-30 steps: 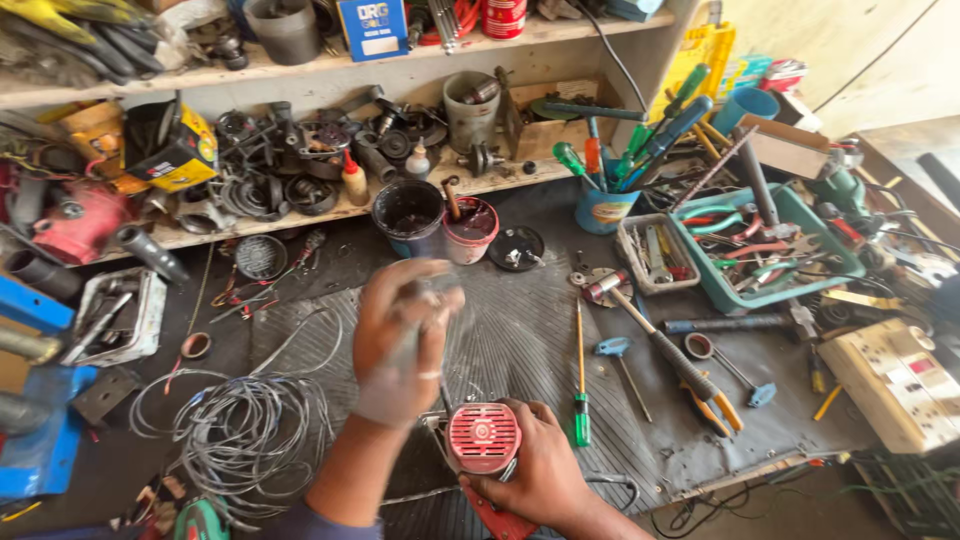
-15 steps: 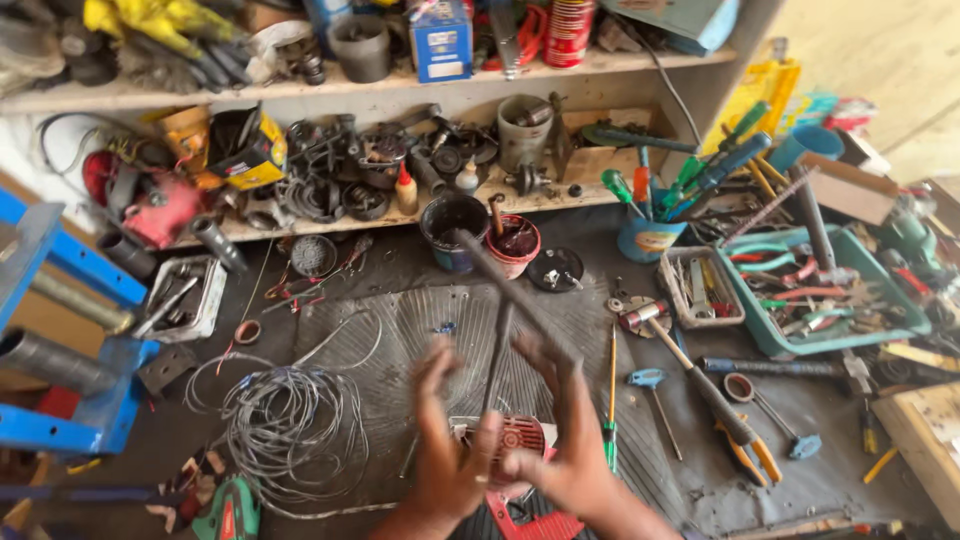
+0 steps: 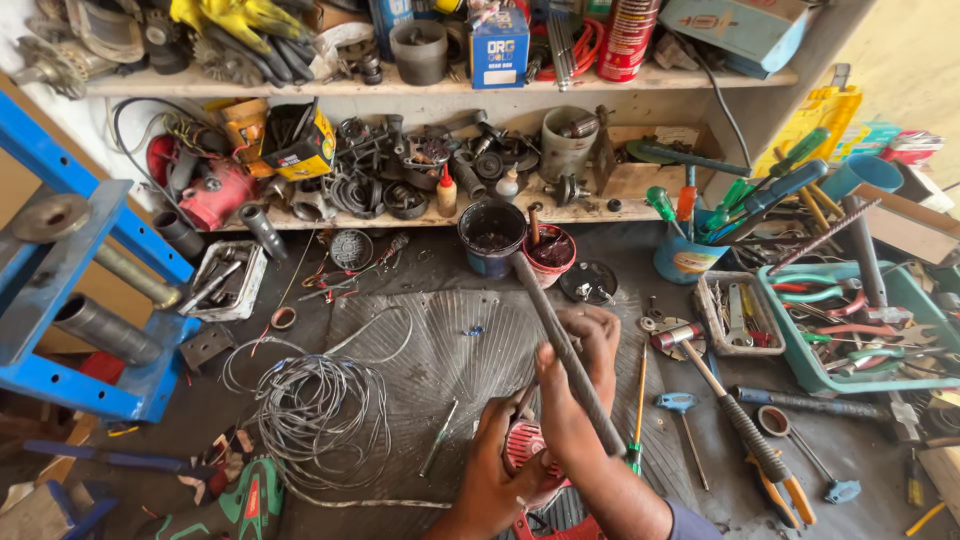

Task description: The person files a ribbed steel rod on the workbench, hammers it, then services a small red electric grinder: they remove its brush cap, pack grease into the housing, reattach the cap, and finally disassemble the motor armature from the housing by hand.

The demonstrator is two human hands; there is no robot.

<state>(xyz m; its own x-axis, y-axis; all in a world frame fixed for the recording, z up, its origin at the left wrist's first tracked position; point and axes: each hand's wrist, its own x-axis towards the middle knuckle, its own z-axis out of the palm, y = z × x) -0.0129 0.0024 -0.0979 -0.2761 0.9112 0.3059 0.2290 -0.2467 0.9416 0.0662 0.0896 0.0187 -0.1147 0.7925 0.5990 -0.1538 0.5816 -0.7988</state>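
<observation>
Head view: my right hand (image 3: 585,350) grips a long metal rod (image 3: 565,350) (tilted); my left hand (image 3: 500,465) clasps the red motor part (image 3: 525,450) at the bench's near edge.

Cluttered tabletop, shelves behind

Right hand (image 3: 590,345) grips a long metal rod (image 3: 565,350) slanting up-left over the small motor (image 3: 530,450), which sits at the near edge under the left hand (image 3: 495,470). Wire coil (image 3: 320,410) lies left of the hands, vise (image 3: 80,290) at far left. Two tubs (image 3: 515,240) stand behind, below the lower shelf (image 3: 400,215). Screwdriver (image 3: 637,415) just right of the motor, hammer (image 3: 720,400) further right, tool tray (image 3: 860,325) at far right
</observation>
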